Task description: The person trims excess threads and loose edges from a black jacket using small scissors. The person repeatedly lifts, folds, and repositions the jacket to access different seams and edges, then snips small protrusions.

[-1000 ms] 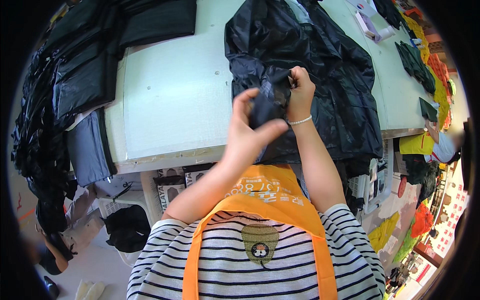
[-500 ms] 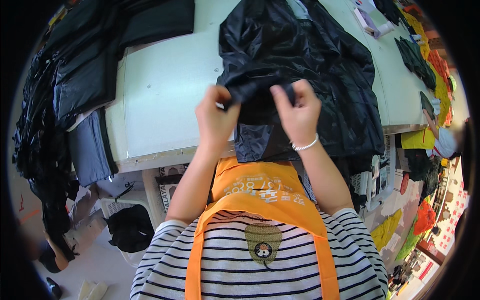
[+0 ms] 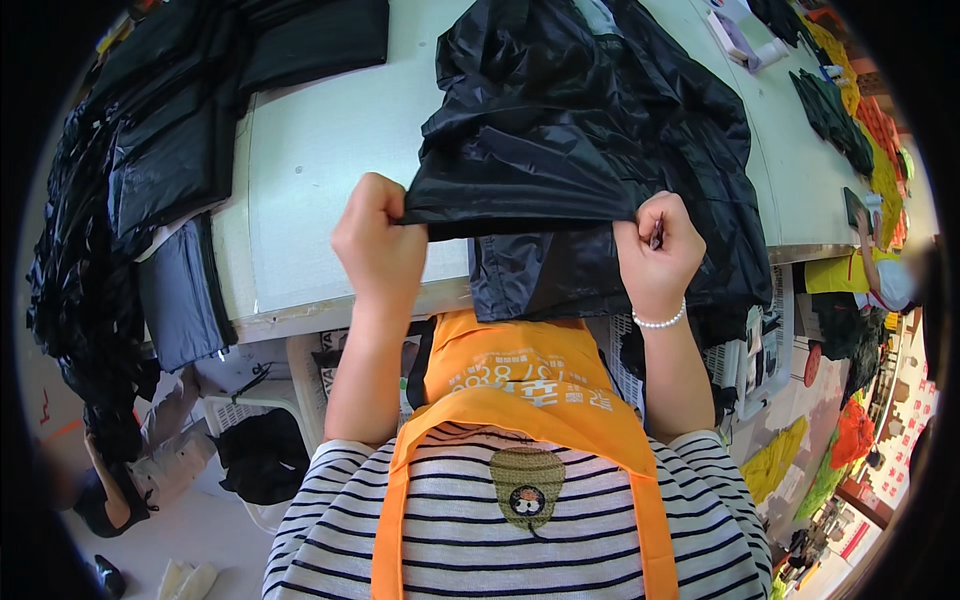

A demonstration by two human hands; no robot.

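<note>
A shiny black garment (image 3: pixel 600 110) lies spread on the pale table in front of me. One edge of it is stretched taut between my two hands, raised a little off the rest. My left hand (image 3: pixel 378 240) is closed in a fist round the left end of that edge. At the other end, my right hand (image 3: pixel 660 250), with a white bead bracelet on its wrist, pinches the black fabric. Below the stretched edge, a lower flap of the garment hangs over the table's front edge. Which part of the garment I hold, I cannot tell.
Stacks of folded black garments (image 3: pixel 175 170) cover the table's left side, one folded black piece (image 3: pixel 185 290) overhanging its front edge. Underneath, a white basket (image 3: pixel 255 410) holds black cloth. A small white box (image 3: pixel 735 40) lies at the far right. Other people work at both sides.
My hands have moved apart, left hand to the left and right hand to the right and slightly down. The bunched fabric between them is now pulled out straight.
</note>
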